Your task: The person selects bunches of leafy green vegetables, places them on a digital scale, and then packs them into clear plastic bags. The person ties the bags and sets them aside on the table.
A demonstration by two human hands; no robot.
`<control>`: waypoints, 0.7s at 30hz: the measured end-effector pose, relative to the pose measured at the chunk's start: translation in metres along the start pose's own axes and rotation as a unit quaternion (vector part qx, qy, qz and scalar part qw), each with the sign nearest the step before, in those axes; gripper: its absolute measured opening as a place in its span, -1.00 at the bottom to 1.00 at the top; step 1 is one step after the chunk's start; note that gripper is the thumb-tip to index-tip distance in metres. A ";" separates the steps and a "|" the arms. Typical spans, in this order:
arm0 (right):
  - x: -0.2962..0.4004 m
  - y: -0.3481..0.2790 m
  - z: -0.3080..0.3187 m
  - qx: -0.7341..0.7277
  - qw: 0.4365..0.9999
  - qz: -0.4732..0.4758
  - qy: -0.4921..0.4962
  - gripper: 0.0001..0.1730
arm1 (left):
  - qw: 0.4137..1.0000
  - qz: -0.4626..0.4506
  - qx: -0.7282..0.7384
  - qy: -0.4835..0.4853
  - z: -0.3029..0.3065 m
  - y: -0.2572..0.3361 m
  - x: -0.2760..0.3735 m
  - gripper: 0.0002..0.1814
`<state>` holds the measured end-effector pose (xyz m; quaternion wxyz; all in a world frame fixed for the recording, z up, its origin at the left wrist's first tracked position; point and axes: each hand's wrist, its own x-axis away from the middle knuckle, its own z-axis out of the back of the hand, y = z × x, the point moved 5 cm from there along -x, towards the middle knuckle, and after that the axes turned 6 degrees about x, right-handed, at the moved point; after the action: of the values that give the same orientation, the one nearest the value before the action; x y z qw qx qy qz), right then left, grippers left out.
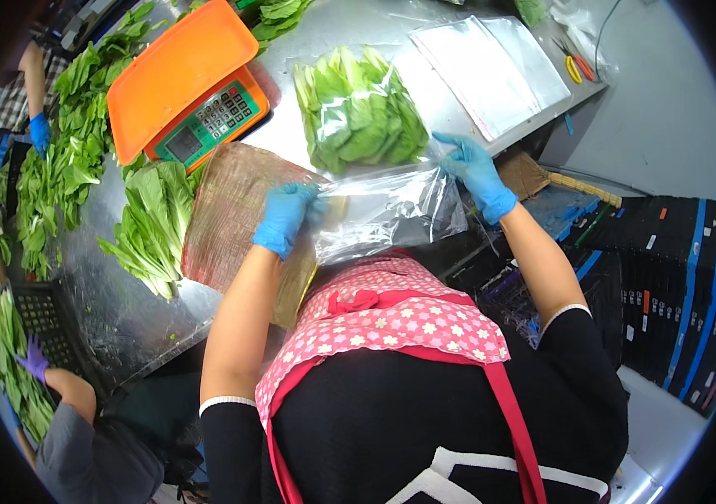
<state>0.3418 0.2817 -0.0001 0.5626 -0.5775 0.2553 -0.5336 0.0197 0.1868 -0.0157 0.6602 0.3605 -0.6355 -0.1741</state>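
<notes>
Both my hands wear blue gloves. A clear plastic bag (389,211) stretches between them, with a transparent, empty-looking lower part. My left hand (287,214) pinches its left upper corner, fingers slightly blurred. At the right upper corner, my right hand (474,173) grips the film, index finger extended. Just beyond lies a clear bag filled with leafy greens (361,116) on the metal table. A reddish mesh cloth (241,214) lies under and beside my left hand, and a loose bunch of leafy greens (156,220) sits left of it.
An orange scale (184,75) stands at the upper left. Flat plastic bags (480,69) and scissors (575,68) lie at the upper right. Greens (74,145) cover the table's left side. Co-workers' gloved hands (39,132) show at far left. Black crates (660,283) stand right.
</notes>
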 end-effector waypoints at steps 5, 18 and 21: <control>0.016 -0.033 0.022 0.394 0.870 0.287 0.077 -0.28 | 0.949 -0.154 -0.273 0.018 0.015 0.025 0.016 -0.75; -0.035 -0.042 -0.004 0.271 0.882 0.357 -0.147 -0.69 | 0.817 -0.411 -0.322 -0.246 -0.021 0.052 0.028 -0.54; -0.052 -0.028 -0.007 0.061 0.960 0.262 -0.076 -0.64 | 0.915 -0.375 -0.073 -0.130 -0.018 0.047 0.015 -0.54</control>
<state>0.3113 0.3315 0.0069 0.7347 -0.4937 0.3214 -0.3363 0.0281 0.2128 0.0295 0.4825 0.4972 -0.5194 -0.5002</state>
